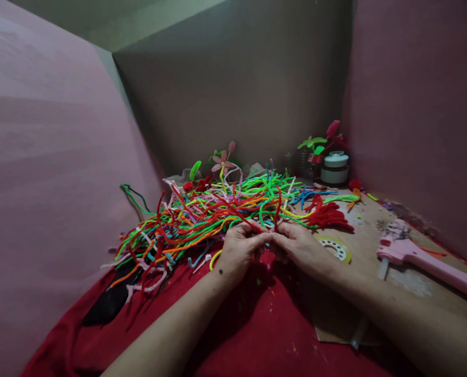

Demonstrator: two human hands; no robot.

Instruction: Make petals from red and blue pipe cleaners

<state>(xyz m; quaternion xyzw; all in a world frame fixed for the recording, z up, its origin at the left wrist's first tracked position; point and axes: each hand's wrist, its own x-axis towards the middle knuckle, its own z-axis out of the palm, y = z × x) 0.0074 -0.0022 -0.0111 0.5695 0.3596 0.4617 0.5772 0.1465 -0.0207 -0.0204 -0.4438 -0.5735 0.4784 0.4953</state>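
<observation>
My left hand (pixel 238 246) and my right hand (pixel 302 246) meet fingertip to fingertip, both closed in a pinch on a red pipe cleaner (pixel 278 208). One end of it stands up above my right fingers; a red strand also slants out over my left hand. The spot between the fingertips is too small to make out. Just beyond my hands lies a large tangled heap of pipe cleaners (pixel 202 222) in green, red, orange, white and other colours. A red bundle (pixel 331 215) of short bent pieces rests right of the heap.
A yellow-rimmed tape roll (pixel 335 249) lies by my right wrist. Further right is a pink glue gun (pixel 422 256). Pipe-cleaner flowers (pixel 222 161) and a lidded jar (pixel 334 167) stand at the back. A black flat item (pixel 110 301) sits on red cloth (pixel 273 335). Walls enclose the sides.
</observation>
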